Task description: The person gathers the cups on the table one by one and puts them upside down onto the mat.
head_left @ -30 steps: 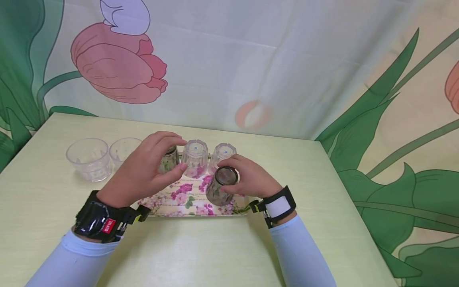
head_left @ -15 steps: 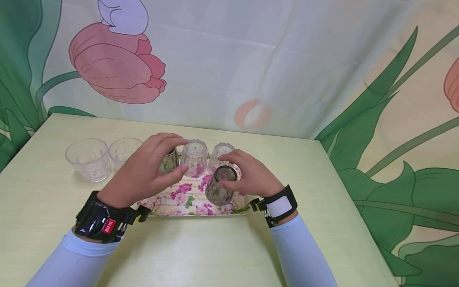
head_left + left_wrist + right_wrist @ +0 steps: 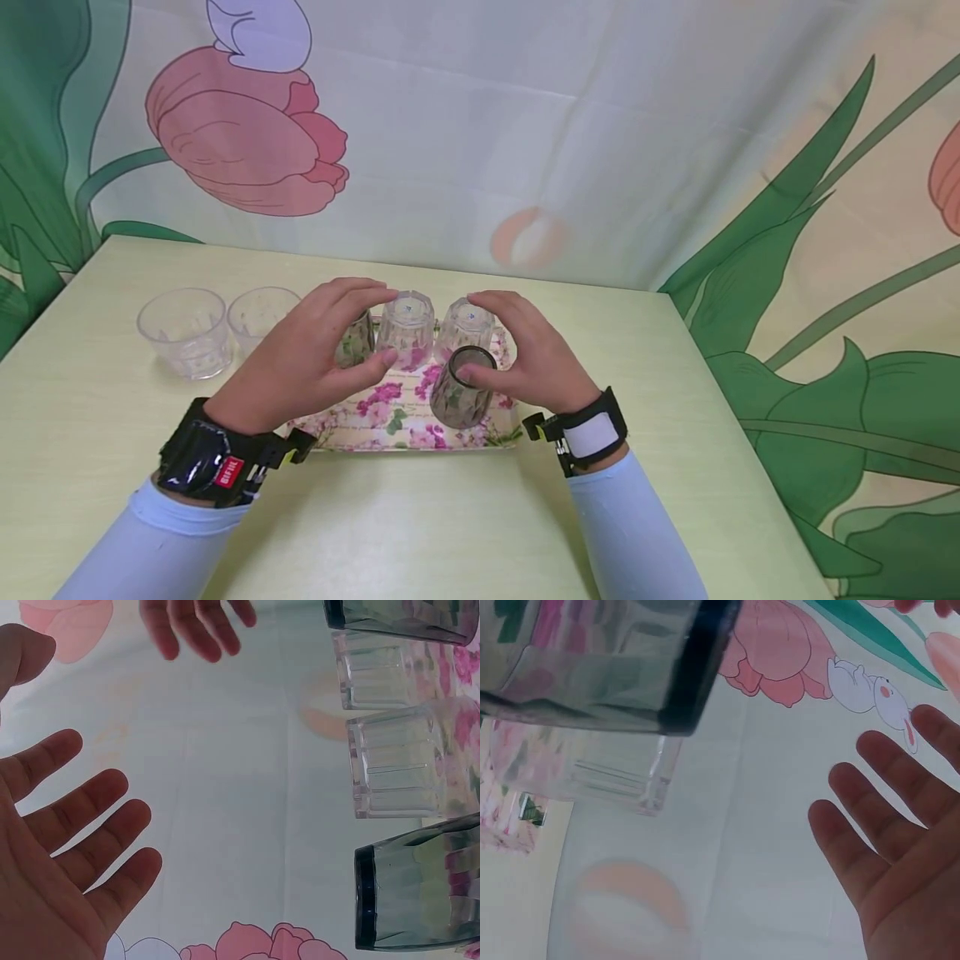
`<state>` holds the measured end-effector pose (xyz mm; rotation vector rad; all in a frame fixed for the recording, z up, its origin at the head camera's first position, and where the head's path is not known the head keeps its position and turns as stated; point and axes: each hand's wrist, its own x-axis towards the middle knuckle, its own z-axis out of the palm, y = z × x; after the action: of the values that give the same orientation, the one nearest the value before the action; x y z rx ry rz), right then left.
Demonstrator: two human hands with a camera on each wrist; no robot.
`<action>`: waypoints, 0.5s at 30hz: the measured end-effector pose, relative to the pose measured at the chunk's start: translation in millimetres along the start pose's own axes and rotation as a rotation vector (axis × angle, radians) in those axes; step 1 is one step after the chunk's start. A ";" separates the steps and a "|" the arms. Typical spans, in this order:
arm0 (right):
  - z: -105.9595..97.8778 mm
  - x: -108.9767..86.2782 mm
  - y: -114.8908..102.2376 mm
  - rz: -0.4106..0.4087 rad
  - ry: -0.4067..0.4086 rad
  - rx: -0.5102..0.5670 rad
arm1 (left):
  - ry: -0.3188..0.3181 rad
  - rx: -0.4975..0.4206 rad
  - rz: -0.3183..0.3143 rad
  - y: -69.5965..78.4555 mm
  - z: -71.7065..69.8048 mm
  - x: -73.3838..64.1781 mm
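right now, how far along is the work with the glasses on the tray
Apparently done: two clear glasses and two dark glasses stand upside down on the tray. In hand: nothing gripped; the left hand and right hand are near the dark glasses. Possibly remaining: the two upright glasses to the tray's left, if they too belong on it.

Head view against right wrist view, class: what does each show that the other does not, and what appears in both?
Only the head view: two clear cups at the far left, the blue sleeves and the black wristbands.

Only the right wrist view: the palm side of the right hand and a printed rabbit's head.

Both: that hand, the dark glass nearest it, a clear glass and the pink flower print.
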<state>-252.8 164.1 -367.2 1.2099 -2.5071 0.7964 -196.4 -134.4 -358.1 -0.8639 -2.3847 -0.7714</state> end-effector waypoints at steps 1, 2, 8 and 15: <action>-0.8 0.0 -1.0 -0.007 0.013 0.001 | -0.002 0.000 0.000 0.3 0.0 0.1; -1.5 0.1 -1.8 -0.016 0.023 0.001 | -0.004 0.000 -0.001 0.5 0.0 0.1; -3.9 0.1 -7.8 -0.078 0.070 0.000 | -0.008 -0.014 -0.001 1.4 0.6 0.2; -4.0 1.9 -10.7 -0.180 0.109 0.031 | -0.006 -0.029 0.033 0.5 2.0 1.0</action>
<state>-245.7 159.8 -359.1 1.3414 -2.2700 0.8339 -197.2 -132.4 -358.8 -0.9165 -2.3634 -0.7938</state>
